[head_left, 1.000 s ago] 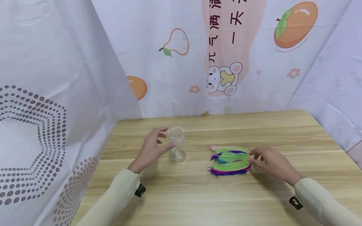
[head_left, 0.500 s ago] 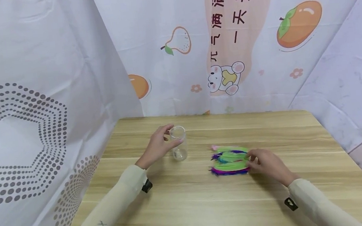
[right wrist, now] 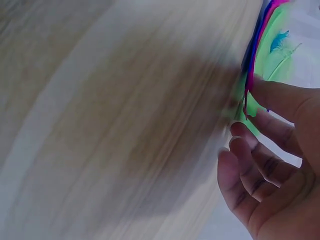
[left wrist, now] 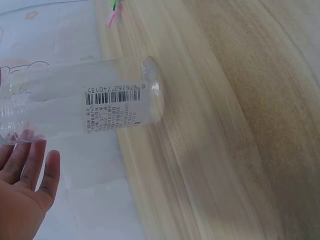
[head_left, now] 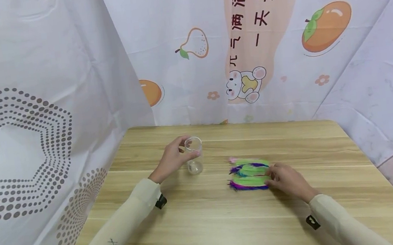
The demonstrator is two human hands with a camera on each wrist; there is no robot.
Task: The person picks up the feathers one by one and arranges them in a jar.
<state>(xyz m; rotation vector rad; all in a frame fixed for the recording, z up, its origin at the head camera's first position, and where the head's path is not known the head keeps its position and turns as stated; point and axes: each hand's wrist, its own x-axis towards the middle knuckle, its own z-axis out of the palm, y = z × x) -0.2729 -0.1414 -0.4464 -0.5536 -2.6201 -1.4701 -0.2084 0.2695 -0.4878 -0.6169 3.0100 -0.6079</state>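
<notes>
A clear plastic jar [head_left: 195, 164] stands upright on the table, with no lid. From its left side my left hand [head_left: 173, 160] holds it near the rim, thumb in front and fingers behind. In the left wrist view the jar [left wrist: 65, 100] shows a barcode label, and fingertips touch it by the threaded mouth. A pile of green, purple, magenta and blue feathers [head_left: 249, 180] lies right of the jar. My right hand [head_left: 290, 182] pinches feather ends at the pile's right side. In the right wrist view its thumb [right wrist: 280, 97] presses the magenta and green feathers; the other fingers curl loosely.
Both hands work over a wood-grain table [head_left: 208, 226]. Behind it hangs a white curtain [head_left: 155, 18] with fruit and bear prints. A dotted white cloth [head_left: 87, 90] hangs along the left side, and a marbled one [head_left: 376, 73] on the right.
My left hand has moved right, and its thumb and fingers have come round the jar's upper part. My right hand has moved slightly left, further onto the feather ends.
</notes>
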